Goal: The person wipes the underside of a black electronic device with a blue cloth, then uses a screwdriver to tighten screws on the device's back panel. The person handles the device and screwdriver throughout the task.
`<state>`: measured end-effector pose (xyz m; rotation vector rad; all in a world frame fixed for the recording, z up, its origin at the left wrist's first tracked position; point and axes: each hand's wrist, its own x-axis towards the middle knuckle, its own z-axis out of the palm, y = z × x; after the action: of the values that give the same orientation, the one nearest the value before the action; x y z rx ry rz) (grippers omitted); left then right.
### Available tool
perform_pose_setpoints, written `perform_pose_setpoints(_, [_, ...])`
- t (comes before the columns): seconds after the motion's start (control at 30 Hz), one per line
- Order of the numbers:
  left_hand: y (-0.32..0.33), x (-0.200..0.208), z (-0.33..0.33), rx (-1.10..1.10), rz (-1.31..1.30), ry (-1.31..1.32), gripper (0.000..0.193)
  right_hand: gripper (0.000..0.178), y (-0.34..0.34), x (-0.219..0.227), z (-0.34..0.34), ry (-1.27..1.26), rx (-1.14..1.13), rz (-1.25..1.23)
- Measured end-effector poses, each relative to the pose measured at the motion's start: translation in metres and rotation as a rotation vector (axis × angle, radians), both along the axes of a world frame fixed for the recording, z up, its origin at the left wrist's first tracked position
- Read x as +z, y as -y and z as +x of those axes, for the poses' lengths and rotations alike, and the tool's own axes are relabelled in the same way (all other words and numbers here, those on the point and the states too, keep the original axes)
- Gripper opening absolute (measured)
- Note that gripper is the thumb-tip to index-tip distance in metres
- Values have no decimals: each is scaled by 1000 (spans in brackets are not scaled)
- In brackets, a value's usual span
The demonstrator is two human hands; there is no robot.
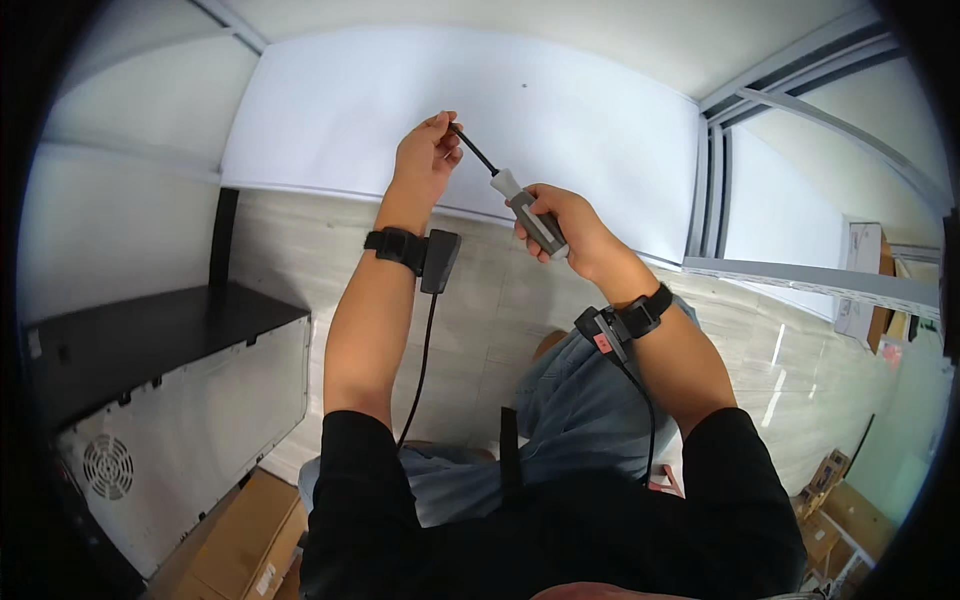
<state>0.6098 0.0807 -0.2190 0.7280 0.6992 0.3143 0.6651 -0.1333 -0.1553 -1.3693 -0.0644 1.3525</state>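
Note:
A screwdriver (537,222) with a grey handle and a dark shaft lies slantwise across my two hands, over the front part of a white tabletop (330,110). Its handle is wrapped by the fingers of my right hand (567,218). At the far end of the shaft, my left hand (428,158) pinches with thumb and fingertips. The shaft's tip is hidden there, and whether a small part such as a screw is also held cannot be seen. A small dark spot (524,86) shows on the tabletop beyond the screwdriver.
Each wrist wears a black strap with a small cabled device (440,262). At left stands a metal computer case (200,400) with a black top, near a cardboard box (245,540). Grey metal frame rails (715,190) border the table at right. More boxes (862,285) are beyond.

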Motion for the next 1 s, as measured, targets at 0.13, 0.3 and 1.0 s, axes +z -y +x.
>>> perform_pose_setpoints(0.13, [8, -33, 47, -50, -84, 27, 15, 30, 8, -9, 33, -60, -89, -50])
perform_pose_setpoints(0.3, [-9, -72, 91, 35, -101, -45, 16, 31, 23, -13, 62, -169, -121, -62])
perform_pose_setpoints(1.0, [13, -131, 146, -78, 1445, -574, 19, 21, 9, -48, 77, -210, -302, -186])
